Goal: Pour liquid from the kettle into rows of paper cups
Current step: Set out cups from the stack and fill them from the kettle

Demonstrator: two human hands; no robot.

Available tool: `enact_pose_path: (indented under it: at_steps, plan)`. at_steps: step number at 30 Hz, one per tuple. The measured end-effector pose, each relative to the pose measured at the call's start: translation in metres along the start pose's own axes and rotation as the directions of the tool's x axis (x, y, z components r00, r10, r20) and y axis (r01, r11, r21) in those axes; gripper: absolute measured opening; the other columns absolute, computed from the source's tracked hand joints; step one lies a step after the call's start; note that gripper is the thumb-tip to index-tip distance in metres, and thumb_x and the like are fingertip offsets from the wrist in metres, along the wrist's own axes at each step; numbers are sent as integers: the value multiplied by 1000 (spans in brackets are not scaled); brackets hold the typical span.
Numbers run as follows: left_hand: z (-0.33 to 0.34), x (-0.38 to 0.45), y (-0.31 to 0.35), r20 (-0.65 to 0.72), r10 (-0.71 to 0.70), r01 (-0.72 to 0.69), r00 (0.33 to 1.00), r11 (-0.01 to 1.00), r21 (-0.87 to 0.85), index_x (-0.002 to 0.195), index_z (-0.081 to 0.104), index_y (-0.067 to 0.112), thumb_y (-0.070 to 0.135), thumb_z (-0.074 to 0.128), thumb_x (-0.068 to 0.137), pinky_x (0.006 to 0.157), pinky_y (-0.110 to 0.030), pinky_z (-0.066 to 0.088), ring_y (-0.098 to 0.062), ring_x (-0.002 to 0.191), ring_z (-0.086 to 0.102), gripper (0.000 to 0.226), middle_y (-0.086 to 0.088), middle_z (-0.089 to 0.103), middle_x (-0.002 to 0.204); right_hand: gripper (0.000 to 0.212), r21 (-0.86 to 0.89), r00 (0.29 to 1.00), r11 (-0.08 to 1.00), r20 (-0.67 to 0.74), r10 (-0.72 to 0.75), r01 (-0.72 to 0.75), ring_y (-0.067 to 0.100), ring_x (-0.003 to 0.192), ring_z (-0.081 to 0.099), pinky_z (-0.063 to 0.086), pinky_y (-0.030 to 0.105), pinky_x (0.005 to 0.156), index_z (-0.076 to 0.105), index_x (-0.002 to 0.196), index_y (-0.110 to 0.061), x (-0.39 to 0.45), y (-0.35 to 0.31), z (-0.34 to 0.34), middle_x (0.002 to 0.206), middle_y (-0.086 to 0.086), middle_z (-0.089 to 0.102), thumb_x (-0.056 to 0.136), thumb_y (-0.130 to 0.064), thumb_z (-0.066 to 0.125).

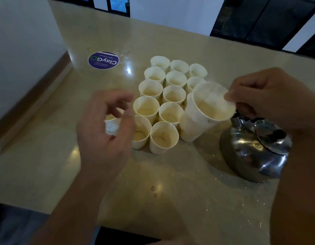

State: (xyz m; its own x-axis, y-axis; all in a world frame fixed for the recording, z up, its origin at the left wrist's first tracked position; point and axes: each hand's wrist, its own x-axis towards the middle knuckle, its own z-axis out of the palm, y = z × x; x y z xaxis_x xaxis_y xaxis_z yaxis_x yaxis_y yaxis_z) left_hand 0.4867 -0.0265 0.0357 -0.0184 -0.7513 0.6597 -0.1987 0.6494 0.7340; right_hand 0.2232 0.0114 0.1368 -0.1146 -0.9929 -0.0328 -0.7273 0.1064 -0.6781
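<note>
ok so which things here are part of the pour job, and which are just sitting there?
Job:
- kettle
- rows of paper cups
- tilted cup, pinched by right hand
- cup behind left hand

Lying about:
- round purple sticker
- droplets on table

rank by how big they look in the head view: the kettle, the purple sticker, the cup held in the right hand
1. kettle
2. held cup, lifted nearer the camera, so its true size is unsure
3. purple sticker
</note>
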Motion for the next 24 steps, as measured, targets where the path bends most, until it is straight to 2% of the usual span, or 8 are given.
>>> enact_pose_path:
  at_steps: [3, 6, 8, 10, 13, 17, 20, 24]
  plan:
    - [20, -10, 28, 310, -150, 166, 939, 986, -25, 107, 64, 29, 6, 62, 89, 74, -16, 50, -12, 86, 64, 30, 17, 67, 91, 35, -28, 985, 994, 136, 108, -105, 7, 40, 42, 37, 14, 44, 64, 56, -15, -10, 18, -4, 48, 5, 52, 90, -23, 67]
    - [40, -30, 34, 580, -347, 368, 737, 926, 87, 117, 64, 42, 22, 65, 94, 72, -10, 51, -1, 92, 63, 30, 24, 67, 92, 27, -105, 954, 979, 232, 192, -172, 18, 55, 51, 43, 28, 57, 71, 70, -11, -16, 41, 1, 65, 17, 62, 88, -31, 68]
    - [50, -45, 28, 617, -405, 414, 674, 900, 139, 111, 67, 42, 27, 66, 91, 69, -8, 50, 4, 88, 64, 25, 25, 69, 86, 28, -160, 924, 963, 284, 257, -219, 17, 56, 54, 45, 27, 57, 72, 77, -12, -19, 57, 9, 67, 13, 63, 91, -35, 66]
    - [57, -59, 19, 647, -478, 465, 594, 860, 208, 102, 70, 41, 29, 66, 90, 70, -10, 52, 5, 84, 66, 17, 25, 71, 85, 25, -174, 903, 949, 303, 304, -261, 7, 48, 52, 43, 17, 48, 73, 83, -11, -20, 72, 20, 59, 4, 61, 94, -33, 65]
    - [67, -77, 7, 682, -554, 457, 478, 820, 345, 116, 70, 36, 30, 66, 91, 70, -4, 46, 11, 88, 63, 25, 25, 70, 95, 25, -129, 888, 939, 307, 342, -318, 2, 42, 48, 39, 10, 42, 73, 86, -5, -20, 90, 34, 54, -3, 59, 96, -26, 64]
    - [74, -86, 2, 686, -579, 438, 440, 806, 399, 128, 62, 39, 33, 64, 94, 62, -3, 43, 12, 86, 61, 35, 26, 67, 94, 27, -67, 888, 945, 327, 323, -319, 10, 49, 49, 43, 16, 47, 70, 82, -4, -14, 99, 44, 54, -4, 60, 97, -24, 64]
    - [75, -84, -1, 651, -604, 418, 460, 794, 441, 132, 60, 39, 34, 63, 94, 61, -4, 42, 8, 83, 62, 38, 26, 65, 96, 28, -44, 886, 944, 334, 321, -326, 5, 40, 45, 44, 23, 53, 66, 75, -9, -10, 101, 48, 50, -7, 58, 98, -22, 62]
    - [73, -83, 2, 611, -622, 414, 490, 783, 465, 141, 52, 38, 36, 61, 96, 61, 1, 36, 18, 81, 49, 46, 40, 45, 91, 27, 30, 903, 948, 315, 292, -317, 5, 42, 46, 42, 26, 51, 67, 76, -4, -6, 103, 57, 57, -2, 60, 98, -20, 64]
